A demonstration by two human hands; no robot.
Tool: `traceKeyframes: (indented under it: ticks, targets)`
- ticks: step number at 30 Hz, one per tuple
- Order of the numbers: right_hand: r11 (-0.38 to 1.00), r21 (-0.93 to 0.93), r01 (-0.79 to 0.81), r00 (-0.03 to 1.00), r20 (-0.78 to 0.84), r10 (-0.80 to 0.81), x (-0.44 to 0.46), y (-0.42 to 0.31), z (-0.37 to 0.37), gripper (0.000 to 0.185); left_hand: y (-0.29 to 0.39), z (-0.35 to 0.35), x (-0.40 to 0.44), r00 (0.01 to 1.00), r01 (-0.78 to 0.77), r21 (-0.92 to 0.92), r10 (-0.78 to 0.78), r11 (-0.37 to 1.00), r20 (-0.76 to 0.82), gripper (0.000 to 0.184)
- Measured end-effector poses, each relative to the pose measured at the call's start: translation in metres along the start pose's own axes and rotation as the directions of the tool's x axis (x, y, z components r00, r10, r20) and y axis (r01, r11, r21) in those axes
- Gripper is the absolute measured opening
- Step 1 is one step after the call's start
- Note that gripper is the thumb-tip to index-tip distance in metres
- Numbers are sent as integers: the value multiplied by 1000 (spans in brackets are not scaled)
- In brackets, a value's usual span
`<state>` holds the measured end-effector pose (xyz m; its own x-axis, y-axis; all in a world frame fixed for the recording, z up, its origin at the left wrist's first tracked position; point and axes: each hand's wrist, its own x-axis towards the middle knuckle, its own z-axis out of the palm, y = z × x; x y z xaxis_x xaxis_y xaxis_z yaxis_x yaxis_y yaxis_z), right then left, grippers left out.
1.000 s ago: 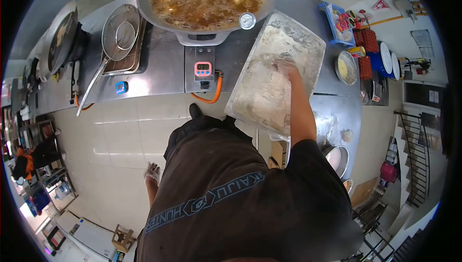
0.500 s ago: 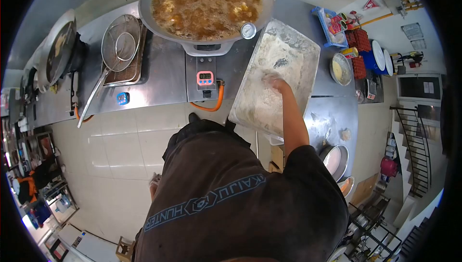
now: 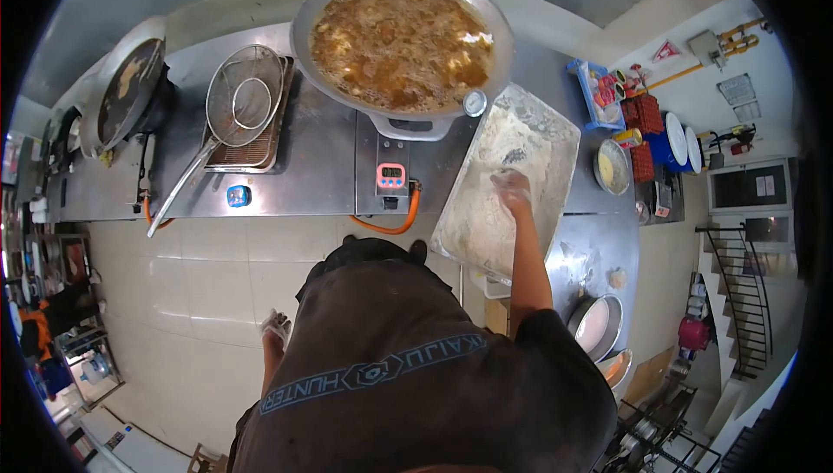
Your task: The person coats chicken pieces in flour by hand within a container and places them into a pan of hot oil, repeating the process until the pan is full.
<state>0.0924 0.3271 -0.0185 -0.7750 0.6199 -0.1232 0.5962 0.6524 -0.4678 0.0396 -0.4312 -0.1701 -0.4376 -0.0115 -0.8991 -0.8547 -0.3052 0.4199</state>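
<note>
My right hand (image 3: pixel 514 190), whitened with flour, is over the floury layer in a large metal tray (image 3: pixel 560 156). Its fingers look curled together, and whatever may be inside them is hidden. Pale flour (image 3: pixel 482 221) covers much of the tray's bottom around the hand. Low at my left side hangs my left hand (image 3: pixel 276 327), floury too, with its fingers apart and nothing in it. Beyond the tray's far left corner sits a wide wok (image 3: pixel 304 56) full of bubbling brown oil (image 3: pixel 399 48) with frying pieces, a dial thermometer (image 3: pixel 475 103) on its rim.
Left of the wok a long-handled strainer (image 3: pixel 239 95) lies on a wire rack tray (image 3: pixel 282 117). A pink timer (image 3: pixel 391 176) and a blue timer (image 3: pixel 239 196) are near the counter edge. Bowls (image 3: pixel 613 167) and a round pan (image 3: pixel 599 325) stand at the right.
The view has tilted up, so the counter things sit lower. My right hand, blurred before, is now clearer in the flour. My left hand shows more fully beside my body.
</note>
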Motion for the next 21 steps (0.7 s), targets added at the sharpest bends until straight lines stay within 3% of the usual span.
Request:
traceKeyframes:
  ticks: [2, 4, 6, 8, 10, 11, 15, 16, 20, 21]
  targets:
    - [980, -182, -82, 989, -134, 57, -15, -32, -32, 32, -2, -8, 9, 999, 8, -23, -9, 1000, -38, 25]
    - [989, -145, 9, 969, -242, -44, -21, -42, -65, 32, -10, -21, 22, 996, 16, -112, -25, 994, -82, 25]
    - [967, -256, -3, 954, -290, -73, -25, -70, -110, 34, -8, -19, 8, 992, -6, -141, -12, 990, -122, 24]
    - [915, -404, -17, 977, -201, -71, -24, -113, -163, 33, -13, -38, 22, 997, 21, -163, -33, 986, -72, 23]
    - [936, -353, 7, 964, -247, -101, -17, -150, -202, 32, -18, -55, 43, 998, 57, -174, -58, 983, 3, 23]
    - [945, -328, 20, 956, -270, -114, -10, -165, -217, 31, -14, -51, 47, 998, 29, -71, -33, 997, -52, 23]
    - [915, -331, 231, 893, -302, -335, 36, -227, -244, 35, -5, -40, 58, 991, 71, -116, -83, 991, -105, 27]
    - [897, -371, 241, 881, -303, -363, 49, -248, -243, 36, -1, -35, 57, 992, 69, -110, -80, 992, -97, 27]
    - [918, -240, 317, 925, -135, -355, 140, -282, -200, 39, 1, -31, 66, 999, 16, -194, -24, 981, -38, 29]
    - [893, -194, 407, 888, -144, -436, 163, -287, -180, 36, 3, -27, 61, 999, 0, -207, -8, 978, -40, 29]
